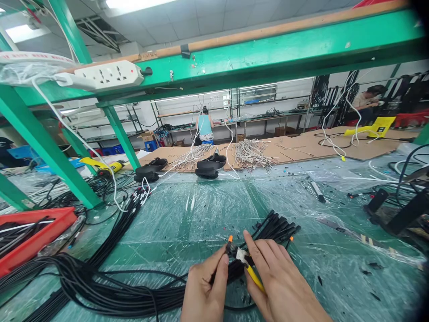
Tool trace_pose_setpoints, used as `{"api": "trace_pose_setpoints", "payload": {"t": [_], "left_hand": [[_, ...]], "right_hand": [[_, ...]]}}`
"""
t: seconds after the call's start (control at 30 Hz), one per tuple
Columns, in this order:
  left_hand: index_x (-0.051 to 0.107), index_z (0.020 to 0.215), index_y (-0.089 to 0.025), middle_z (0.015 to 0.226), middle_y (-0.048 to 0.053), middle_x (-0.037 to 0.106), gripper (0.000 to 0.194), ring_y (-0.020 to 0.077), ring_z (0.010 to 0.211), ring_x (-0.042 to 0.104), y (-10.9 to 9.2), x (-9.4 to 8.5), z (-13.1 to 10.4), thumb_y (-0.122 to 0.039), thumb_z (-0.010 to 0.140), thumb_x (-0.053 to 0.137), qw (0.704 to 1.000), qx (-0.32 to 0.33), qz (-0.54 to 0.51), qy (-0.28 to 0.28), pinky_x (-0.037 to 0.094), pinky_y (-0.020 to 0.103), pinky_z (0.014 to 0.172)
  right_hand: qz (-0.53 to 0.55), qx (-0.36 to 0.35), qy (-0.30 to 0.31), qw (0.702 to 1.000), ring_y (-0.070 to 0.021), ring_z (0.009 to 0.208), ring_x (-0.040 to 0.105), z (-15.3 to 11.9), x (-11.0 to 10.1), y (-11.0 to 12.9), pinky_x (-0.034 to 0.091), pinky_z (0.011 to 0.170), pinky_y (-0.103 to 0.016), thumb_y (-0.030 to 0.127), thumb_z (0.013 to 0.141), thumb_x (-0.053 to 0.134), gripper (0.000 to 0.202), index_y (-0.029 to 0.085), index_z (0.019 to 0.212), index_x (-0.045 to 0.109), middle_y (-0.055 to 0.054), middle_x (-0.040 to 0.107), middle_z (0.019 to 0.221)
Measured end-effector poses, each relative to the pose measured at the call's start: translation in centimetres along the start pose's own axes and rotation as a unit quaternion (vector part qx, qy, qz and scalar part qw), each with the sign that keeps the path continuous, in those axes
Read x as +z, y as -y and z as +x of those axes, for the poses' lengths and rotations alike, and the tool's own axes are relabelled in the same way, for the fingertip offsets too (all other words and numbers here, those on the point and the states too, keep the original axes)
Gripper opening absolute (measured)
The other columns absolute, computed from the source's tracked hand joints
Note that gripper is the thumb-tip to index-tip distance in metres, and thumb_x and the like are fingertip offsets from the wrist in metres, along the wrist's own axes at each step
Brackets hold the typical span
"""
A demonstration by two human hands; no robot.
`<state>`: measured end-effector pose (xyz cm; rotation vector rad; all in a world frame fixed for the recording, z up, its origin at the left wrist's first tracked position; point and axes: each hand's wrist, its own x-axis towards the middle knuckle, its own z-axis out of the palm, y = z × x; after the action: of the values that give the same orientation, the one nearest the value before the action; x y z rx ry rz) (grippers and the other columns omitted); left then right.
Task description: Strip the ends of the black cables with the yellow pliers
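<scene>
My left hand (208, 281) pinches the end of a black cable between thumb and fingers, and an orange tip (230, 239) sticks up above them. Yellow-handled cutters (255, 280) are in my right hand (276, 273), whose fingers are closed around them. Their metal head is close to the cable end at my left fingertips; whether the jaws touch it I cannot tell. Behind my right hand lies a bundle of black cable ends (276, 227), one with an orange tip. A thick bundle of black cables (110, 290) runs off to the left, partly hidden by my left hand.
A red bin (63, 223) stands at the left edge. A green shelf frame (234, 58) with a power strip (109, 75) crosses above the plastic-covered bench. Two black sandals (210, 163), grey wire bundles (253, 153) and yellow tools (380, 127) lie farther back. Two people sit beyond.
</scene>
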<state>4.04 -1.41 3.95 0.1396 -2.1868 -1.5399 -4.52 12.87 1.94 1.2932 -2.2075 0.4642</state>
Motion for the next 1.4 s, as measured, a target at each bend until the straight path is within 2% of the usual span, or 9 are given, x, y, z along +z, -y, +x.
{"api": "trace_pose_setpoints", "payload": {"t": [0.37, 0.47, 0.6, 0.77, 0.83, 0.93, 1.07, 1.2, 1.4], "left_hand": [[0.072, 0.111, -0.02, 0.094, 0.004, 0.073, 0.033, 0.0198, 0.084, 0.062, 0.4, 0.0, 0.2, -0.035, 0.092, 0.049, 1.0, -0.024, -0.01, 0.003, 0.049, 0.024, 0.081], [0.074, 0.108, -0.019, 0.077, 0.003, 0.069, 0.033, 0.0201, 0.079, 0.061, 0.5, 0.2, 0.2, -0.036, 0.09, 0.052, 0.998, -0.043, -0.029, -0.022, 0.049, 0.025, 0.077], [0.075, 0.103, -0.017, 0.044, -0.003, 0.044, 0.033, 0.0138, 0.051, 0.047, 0.4, 0.2, 0.4, -0.038, 0.088, 0.055, 0.995, -0.084, -0.037, -0.045, 0.046, 0.021, 0.056], [0.075, 0.101, -0.015, 0.043, -0.007, 0.027, 0.039, 0.0076, 0.041, 0.021, 0.6, -0.1, 0.5, -0.045, 0.086, 0.055, 0.99, -0.114, -0.066, -0.044, 0.024, 0.017, 0.037], [0.075, 0.102, -0.015, 0.042, -0.007, 0.027, 0.04, 0.0078, 0.041, 0.023, 0.8, -0.2, 0.4, -0.047, 0.086, 0.056, 0.989, -0.115, -0.077, -0.044, 0.024, 0.017, 0.037], [0.075, 0.105, -0.016, 0.038, -0.005, 0.035, 0.04, 0.0123, 0.044, 0.041, 0.8, -0.1, 0.3, -0.046, 0.086, 0.055, 0.991, -0.105, -0.069, -0.038, 0.037, 0.018, 0.042], [0.074, 0.106, -0.017, 0.058, 0.002, 0.065, 0.035, 0.0214, 0.074, 0.064, 0.1, 0.1, 0.3, -0.039, 0.088, 0.054, 0.996, -0.065, -0.045, -0.033, 0.053, 0.026, 0.07], [0.071, 0.113, -0.017, 0.097, 0.007, 0.074, 0.034, 0.0231, 0.09, 0.067, -0.2, 0.1, 0.3, -0.033, 0.09, 0.051, 1.0, -0.025, 0.007, -0.012, 0.052, 0.028, 0.083], [0.07, 0.115, -0.016, 0.106, 0.01, 0.073, 0.036, 0.0264, 0.094, 0.069, -0.1, 0.2, -0.1, -0.031, 0.091, 0.048, 0.997, 0.001, 0.068, -0.028, 0.053, 0.031, 0.084]], "right_hand": [[0.077, -0.019, 0.051, 0.996, -0.0219, 0.083, 0.064, -0.7, 0.9, -0.2, 0.058, 0.069, -0.034, 0.011, 0.084, 0.044, 0.05, 0.002, 0.133, 0.042, -0.012, 0.064, 0.096], [0.104, -0.005, 0.06, 0.993, -0.0213, 0.086, 0.064, -0.7, 0.8, -0.2, 0.058, 0.071, -0.033, 0.011, 0.085, 0.042, 0.048, 0.003, 0.131, 0.045, -0.013, 0.064, 0.099], [0.076, 0.001, 0.03, 0.997, -0.0236, 0.085, 0.06, -0.4, 0.3, 0.0, 0.056, 0.073, -0.039, 0.013, 0.083, 0.046, 0.048, 0.006, 0.13, 0.048, -0.012, 0.062, 0.096], [0.058, 0.024, -0.007, 0.998, -0.0239, 0.085, 0.054, 0.1, -0.2, 0.2, 0.051, 0.073, -0.042, 0.015, 0.081, 0.048, 0.051, 0.009, 0.131, 0.048, -0.011, 0.058, 0.095], [0.055, 0.03, -0.013, 0.998, -0.0238, 0.086, 0.052, 0.2, -0.2, 0.2, 0.049, 0.075, -0.042, 0.016, 0.081, 0.048, 0.051, 0.009, 0.131, 0.048, -0.011, 0.057, 0.097], [0.052, 0.031, -0.024, 0.998, -0.0236, 0.089, 0.049, 0.4, -0.2, 0.2, 0.046, 0.078, -0.042, 0.015, 0.082, 0.047, 0.051, 0.01, 0.133, 0.047, -0.011, 0.056, 0.099], [0.041, 0.018, -0.025, 0.999, -0.0245, 0.091, 0.047, 0.4, -0.3, 0.2, 0.045, 0.079, -0.043, 0.015, 0.083, 0.047, 0.053, 0.008, 0.135, 0.044, -0.012, 0.055, 0.1], [0.012, 0.007, -0.015, 1.0, -0.0259, 0.09, 0.047, 0.1, -0.2, 0.3, 0.047, 0.077, -0.045, 0.017, 0.084, 0.046, 0.056, 0.003, 0.138, 0.037, -0.014, 0.054, 0.1], [-0.028, 0.0, -0.006, 1.0, -0.0262, 0.088, 0.051, 0.2, 0.2, 0.4, 0.05, 0.076, -0.046, 0.017, 0.086, 0.043, 0.058, 0.002, 0.141, 0.03, -0.014, 0.054, 0.097]]}}
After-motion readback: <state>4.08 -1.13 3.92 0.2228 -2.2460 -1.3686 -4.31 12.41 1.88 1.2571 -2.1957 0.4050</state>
